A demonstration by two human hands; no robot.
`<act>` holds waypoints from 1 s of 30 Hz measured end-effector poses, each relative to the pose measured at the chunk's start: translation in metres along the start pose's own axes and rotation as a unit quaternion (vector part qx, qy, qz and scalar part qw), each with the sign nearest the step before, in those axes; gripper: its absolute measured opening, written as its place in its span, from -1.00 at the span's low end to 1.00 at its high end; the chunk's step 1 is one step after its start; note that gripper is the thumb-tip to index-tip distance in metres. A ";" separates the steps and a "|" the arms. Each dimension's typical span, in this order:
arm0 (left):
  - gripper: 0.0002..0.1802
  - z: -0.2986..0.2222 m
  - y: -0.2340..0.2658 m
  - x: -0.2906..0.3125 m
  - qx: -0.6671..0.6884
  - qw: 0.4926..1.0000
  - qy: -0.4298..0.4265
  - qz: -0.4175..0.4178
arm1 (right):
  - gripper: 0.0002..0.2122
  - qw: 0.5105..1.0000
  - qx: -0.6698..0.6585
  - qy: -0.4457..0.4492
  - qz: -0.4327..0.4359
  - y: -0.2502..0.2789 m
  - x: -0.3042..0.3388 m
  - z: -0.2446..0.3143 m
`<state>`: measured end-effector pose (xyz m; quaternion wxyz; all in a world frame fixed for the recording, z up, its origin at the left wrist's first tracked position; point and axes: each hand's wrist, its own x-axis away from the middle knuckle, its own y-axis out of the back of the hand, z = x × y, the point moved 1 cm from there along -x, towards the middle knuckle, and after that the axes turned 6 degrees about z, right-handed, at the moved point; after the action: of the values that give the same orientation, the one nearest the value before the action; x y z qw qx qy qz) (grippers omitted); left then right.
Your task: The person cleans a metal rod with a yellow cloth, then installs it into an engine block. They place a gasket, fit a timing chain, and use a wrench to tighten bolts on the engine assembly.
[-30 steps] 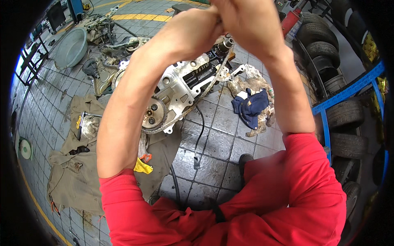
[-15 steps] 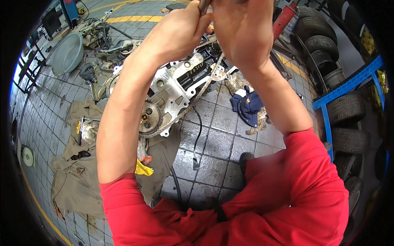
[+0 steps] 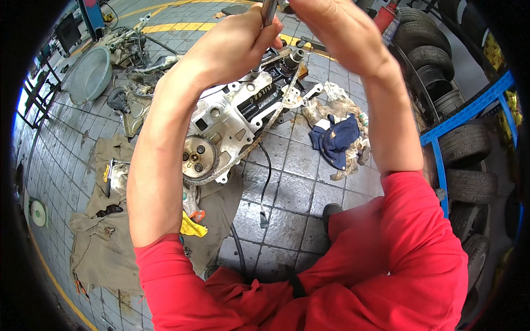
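Observation:
At the top edge my left hand [image 3: 243, 44] is closed around a grey metal rod [image 3: 269, 12], whose upper end leaves the picture. Close by on the right, my right hand [image 3: 345, 36] reaches over the engine; its fingers are mostly cut off by the frame, and a small dark metal end [image 3: 286, 6] shows beside it. Below both hands lies a partly stripped engine [image 3: 223, 124], with its chain [image 3: 271, 121] running from a round gear [image 3: 199, 157] up to a shaft end [image 3: 297, 55]. My left forearm hides part of the engine's left side.
A navy cap [image 3: 338, 142] rests on dirty rags right of the engine. Brown cloth [image 3: 110, 243] covers floor at left, with a yellow cloth [image 3: 193, 225] near it. A round tub [image 3: 91, 74] and metal parts stand far left. Tyres [image 3: 466, 144] and a blue rack [image 3: 469, 118] line the right.
My right hand has shifted right, away from my left hand, uncovering the shaft end and upper chain. My left hand has moved slightly left and down, still around the rod.

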<state>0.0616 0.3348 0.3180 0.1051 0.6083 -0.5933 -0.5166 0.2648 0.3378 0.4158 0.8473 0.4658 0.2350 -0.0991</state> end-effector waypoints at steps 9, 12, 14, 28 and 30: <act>-0.61 -0.020 -0.009 -0.001 0.034 0.997 -0.052 -0.036 | -0.50 0.996 0.076 0.035 -0.024 0.008 0.002 -0.015; -0.65 -0.017 -0.007 0.001 0.001 0.999 -0.032 -0.031 | -0.61 0.998 0.007 0.046 -0.030 0.005 -0.004 -0.038; -0.65 -0.012 -0.007 -0.003 -0.014 0.999 -0.025 -0.024 | -0.77 0.991 -0.126 0.010 -0.038 0.004 -0.004 -0.036; -0.59 0.001 -0.023 0.004 -0.084 0.990 0.113 0.026 | -0.39 0.990 -0.111 -0.005 -0.083 -0.010 0.013 -0.120; -0.58 0.003 -0.029 0.001 -0.069 0.994 0.082 -0.002 | -0.46 0.985 -0.148 -0.027 -0.084 -0.012 0.018 -0.138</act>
<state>0.0769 0.3438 0.2948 0.1944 0.6407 -0.5445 -0.5053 0.2338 0.4472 0.3353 0.9016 0.3114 0.2623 -0.1465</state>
